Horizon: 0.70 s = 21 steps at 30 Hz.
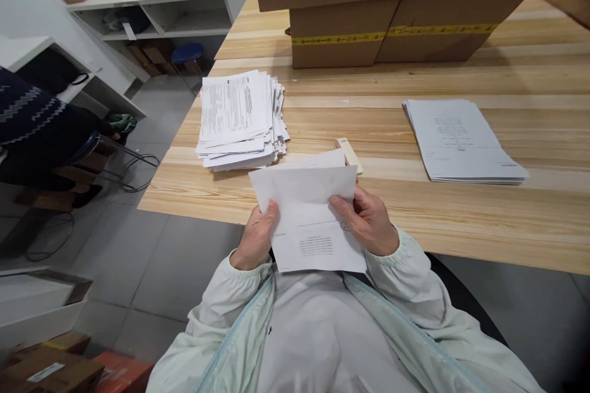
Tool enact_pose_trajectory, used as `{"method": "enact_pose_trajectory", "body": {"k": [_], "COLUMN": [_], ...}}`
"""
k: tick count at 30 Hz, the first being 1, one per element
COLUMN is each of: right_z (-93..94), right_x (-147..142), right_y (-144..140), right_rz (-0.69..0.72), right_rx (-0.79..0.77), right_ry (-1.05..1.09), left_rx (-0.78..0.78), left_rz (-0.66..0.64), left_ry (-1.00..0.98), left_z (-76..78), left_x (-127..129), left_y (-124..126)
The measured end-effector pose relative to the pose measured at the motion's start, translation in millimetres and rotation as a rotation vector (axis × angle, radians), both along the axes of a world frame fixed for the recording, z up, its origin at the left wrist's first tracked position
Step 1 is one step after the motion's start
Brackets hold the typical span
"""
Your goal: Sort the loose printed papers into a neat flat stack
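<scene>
Workroom with grey floor tiles and white shelving at far left; a pale wooden tabletop (415, 209) runs across the view. Cardboard boxes (391, 18) stand at its far side, bound with yellow tape. A loose, uneven pile of printed papers (237, 120) lies at left, a neater stack of sheets (461, 138) at right, well apart from each other. A small cream-coloured object (349, 153), possibly a stapler, lies between them, partly hidden. The seated person holds a folded sheet (308, 215) in front of the chest, just over the near edge of the tabletop, its long axis running near to far and tilted a little to the left. The left hand (255, 236) clasps the sheet's left edge, thumb on top; the right hand (369, 221) clasps the right edge, fingers curled over the face. Each grip is thus closed on the paper, wrists drawn in, elbows low. The loose pile lies nearer the left hand. A seated co-worker's dark sleeve (27, 110) shows at far left.
</scene>
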State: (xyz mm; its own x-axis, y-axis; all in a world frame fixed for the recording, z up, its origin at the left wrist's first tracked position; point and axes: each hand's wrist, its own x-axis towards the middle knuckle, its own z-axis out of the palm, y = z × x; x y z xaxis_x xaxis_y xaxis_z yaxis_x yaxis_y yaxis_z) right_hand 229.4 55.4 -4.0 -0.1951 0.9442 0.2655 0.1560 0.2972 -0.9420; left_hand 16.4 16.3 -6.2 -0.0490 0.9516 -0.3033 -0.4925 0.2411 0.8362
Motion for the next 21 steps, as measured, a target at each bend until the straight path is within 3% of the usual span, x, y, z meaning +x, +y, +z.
{"method": "enact_pose_trajectory", "body": {"k": [4,7,11,17,21], "right_z": [-11.6,-16.1,-12.5,-10.7,-1.6], "right_x": [-1.2,-0.9,-2.0,-10.4,-11.3], "right_y": [-5.1,-7.9,-7.5,-8.0,-7.8], "right_rz": [-0.114,-0.144,-0.152,-0.193,-0.234], "right_rx": [0.085,0.081,0.011,-0.098,0.011], "right_ry": [0.016,0.013,0.044,0.225,0.301], "left_rx": [-0.031,-0.111,-0.185,-0.057,0.13], "left_rz": [-0.006,-0.029,-0.02,-0.112,-0.137], "left_ry": [-0.304,-0.361,-0.288,-0.242,0.12], "left_z": [8.7,10.6,6.7,2.0,16.3], "left_x": [-1.6,-0.9,3.3,3.2,0.5], "left_y": [1.5,-1.6,-5.4,-8.7,-8.9]}}
